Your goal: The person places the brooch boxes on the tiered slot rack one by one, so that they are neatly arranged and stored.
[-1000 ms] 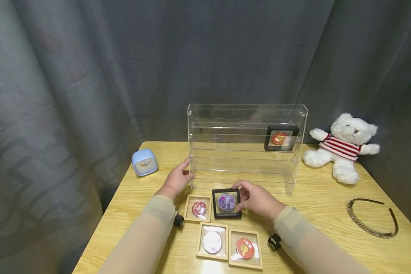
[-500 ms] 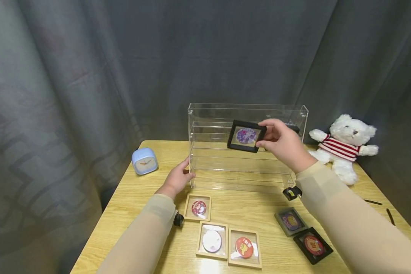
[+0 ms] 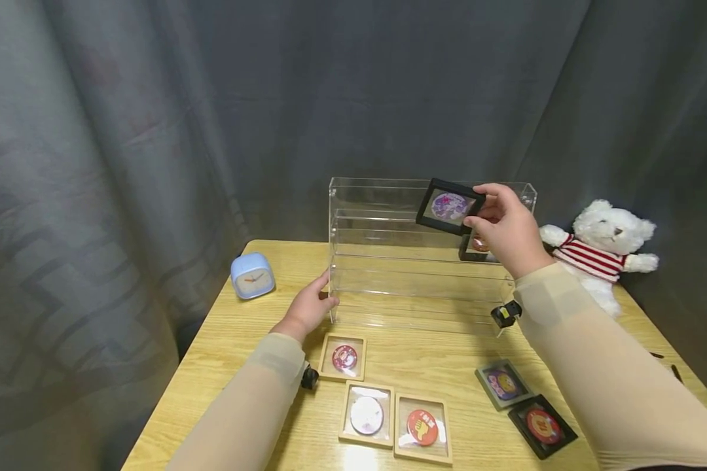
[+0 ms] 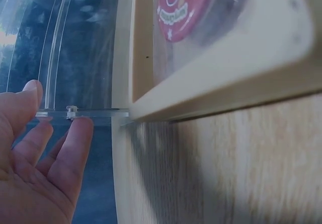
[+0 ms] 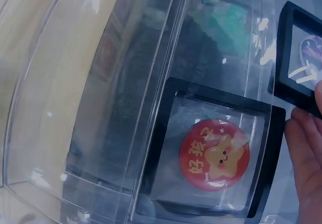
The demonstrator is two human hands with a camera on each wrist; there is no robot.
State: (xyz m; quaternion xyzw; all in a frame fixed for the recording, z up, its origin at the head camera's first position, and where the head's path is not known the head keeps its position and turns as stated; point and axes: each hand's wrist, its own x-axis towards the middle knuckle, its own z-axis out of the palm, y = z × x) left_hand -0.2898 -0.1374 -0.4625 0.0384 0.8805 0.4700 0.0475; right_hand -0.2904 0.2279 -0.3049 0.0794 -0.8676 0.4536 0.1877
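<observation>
A clear acrylic display shelf [image 3: 389, 271] stands on the wooden table. My left hand [image 3: 308, 307] grips its left side panel near the bottom, thumb on one face and fingers on the other, as the left wrist view shows. Up in front of the shelf's top tier, my right hand [image 3: 511, 229] pinches the right edge of a black display frame [image 3: 450, 206] with a purple round badge; the frame tilts slightly. Behind and below it, a second black frame [image 5: 216, 153] with a red star badge stands in the shelf, partly covered by my right hand in the head view.
Light wooden frames [image 3: 343, 376] with badges lie before the shelf. At the front right are a grey frame [image 3: 503, 384] and a black frame [image 3: 542, 426]. A blue clock [image 3: 252, 276] stands left, a white teddy bear [image 3: 603, 242] right. A dark curtain [image 3: 389, 85] hangs behind.
My right hand has lifted the black frame with the purple badge from the table, up and rightward to the shelf's top. My left hand keeps its hold on the side panel.
</observation>
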